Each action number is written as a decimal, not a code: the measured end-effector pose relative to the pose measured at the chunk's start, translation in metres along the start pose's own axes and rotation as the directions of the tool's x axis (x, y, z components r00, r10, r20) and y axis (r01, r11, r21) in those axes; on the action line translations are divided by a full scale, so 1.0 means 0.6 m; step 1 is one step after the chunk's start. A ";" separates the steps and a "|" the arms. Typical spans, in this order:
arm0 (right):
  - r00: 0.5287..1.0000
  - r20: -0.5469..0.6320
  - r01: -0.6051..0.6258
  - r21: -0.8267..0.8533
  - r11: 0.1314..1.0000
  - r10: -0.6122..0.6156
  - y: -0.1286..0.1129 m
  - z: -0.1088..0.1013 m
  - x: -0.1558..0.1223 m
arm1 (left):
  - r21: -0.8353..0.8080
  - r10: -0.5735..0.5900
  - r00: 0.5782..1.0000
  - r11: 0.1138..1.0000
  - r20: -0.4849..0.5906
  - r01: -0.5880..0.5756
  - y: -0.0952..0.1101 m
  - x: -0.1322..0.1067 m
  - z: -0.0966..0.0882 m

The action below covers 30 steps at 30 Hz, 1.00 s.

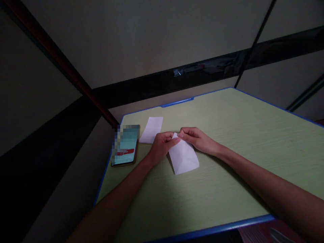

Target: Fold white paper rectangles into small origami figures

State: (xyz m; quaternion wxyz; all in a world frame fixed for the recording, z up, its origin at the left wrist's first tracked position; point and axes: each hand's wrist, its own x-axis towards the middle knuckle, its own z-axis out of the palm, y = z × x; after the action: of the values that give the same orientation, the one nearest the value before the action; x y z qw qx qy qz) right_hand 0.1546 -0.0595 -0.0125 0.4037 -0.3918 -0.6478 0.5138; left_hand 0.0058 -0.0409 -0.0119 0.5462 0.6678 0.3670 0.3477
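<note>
With the fingers of my left hand (160,147) and right hand (199,139) both pinched on the far end of the creased white paper (184,157), thumbs on top, I seem to be working a fold there. The paper is between my hands over the table (240,131), right of the other white sheet (153,128) and the phone (126,145); I judge the next move calls for matching its edges before pressing the crease.

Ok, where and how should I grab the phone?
Probably by the long edges of its near half, from above: the phone lies flat, screen up, with the loose white sheet close beside its far half. The left hand is nearest, but holds the creased paper.
</note>
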 end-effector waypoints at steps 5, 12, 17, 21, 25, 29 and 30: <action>1.000 -0.030 -0.001 0.057 0.998 0.002 -0.001 0.000 0.002 | -0.041 -0.027 0.990 0.999 -0.139 0.021 -0.004 0.001 -0.002; 0.997 -0.071 -0.010 0.044 0.999 0.013 -0.007 0.001 0.001 | -0.048 0.012 0.976 0.999 -0.216 -0.023 -0.003 0.004 -0.002; 0.986 -0.165 -0.005 -0.005 1.000 0.004 -0.004 -0.003 0.001 | 0.029 0.016 0.965 1.000 -0.261 -0.009 0.000 0.003 0.000; 0.972 -0.234 0.018 0.031 0.999 -0.011 -0.001 -0.006 0.001 | 0.108 0.026 0.954 0.994 -0.297 0.007 0.001 0.004 -0.001; 0.992 -0.124 -0.001 0.134 0.991 0.018 0.000 -0.005 0.002 | 0.132 0.085 0.918 0.991 -0.388 -0.035 -0.002 0.008 -0.005; 0.986 -0.167 0.017 0.171 0.985 0.012 -0.002 -0.005 0.004 | 0.061 0.093 0.883 0.995 -0.461 -0.073 -0.005 0.010 -0.007; 0.978 -0.209 0.028 0.183 0.983 0.011 -0.002 -0.005 0.004 | 0.034 0.088 0.882 0.996 -0.463 -0.082 -0.005 0.010 -0.007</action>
State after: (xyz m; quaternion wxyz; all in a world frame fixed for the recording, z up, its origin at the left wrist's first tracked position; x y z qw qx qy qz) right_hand 0.1564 -0.0563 -0.0105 0.5064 -0.4015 -0.5530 0.5258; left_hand 0.0047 -0.0335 -0.0137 0.4223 0.5843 0.4597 0.5185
